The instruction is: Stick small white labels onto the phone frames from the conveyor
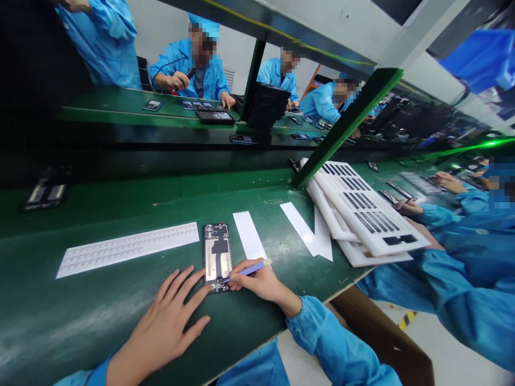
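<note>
An opened phone (217, 254), its circuit boards and inner plate exposed, lies on the green bench before me. My right hand (257, 281) pinches a pair of purple tweezers (250, 269), and their tip meets the lower part of the phone. Spread flat, my left hand (173, 316) rests beside the phone, with fingertips at its lower left edge. To the phone's left lies a long white sticker sheet (129, 249) with rows of small pieces. A narrower white strip (248, 235) is just right of the phone.
Another white strip (300, 229) lies further right, near stacked white foam trays (358, 209) with black pieces. A green post (350, 126) rises behind them. Another phone (46, 187) is at far left. Co-workers in blue sit opposite and at my right, one sleeve (434, 220) close to the trays.
</note>
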